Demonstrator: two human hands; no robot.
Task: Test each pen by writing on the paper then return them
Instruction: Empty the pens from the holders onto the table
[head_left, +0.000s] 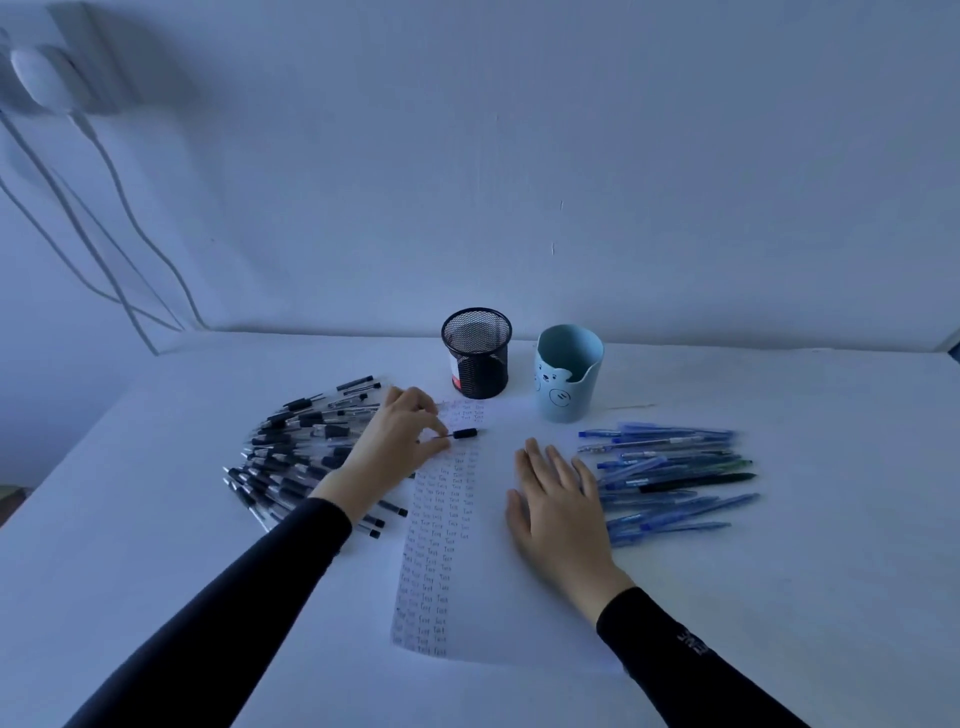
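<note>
1. Left hand (400, 441) pinches a pen (465, 434) between thumb and forefinger. Only the black end of the pen shows past the fingertips; the rest of the barrel is hidden behind the hand.
2. The pen's long axis runs roughly left–right, near level with the table. The visible black end points right, across the upper part of the paper (498, 597) and just above its written columns.
3. I cannot tell whether that black end is a cap or the grip section.
4. Right hand (558, 504) lies palm down on the paper with fingers straight and a little spread, holding nothing.
5. The paper lies lengthwise away from the person. Columns of small handwritten words fill its left strip, and its right part is bare.
6. A fan of black pens (301, 452) lies on the table (156, 519) to the left, partly under the left wrist.
7. A heap of blue pens (675, 478), with a dark one or two among them, lies just beside the right fingertips.
8. Beyond the paper's far end stand a black mesh holder (476, 358) and a pale blue cup (569, 371) with a bear face — both upright, close together, not touching.
9. White cables (104, 249) hang down the wall at far left.
</note>
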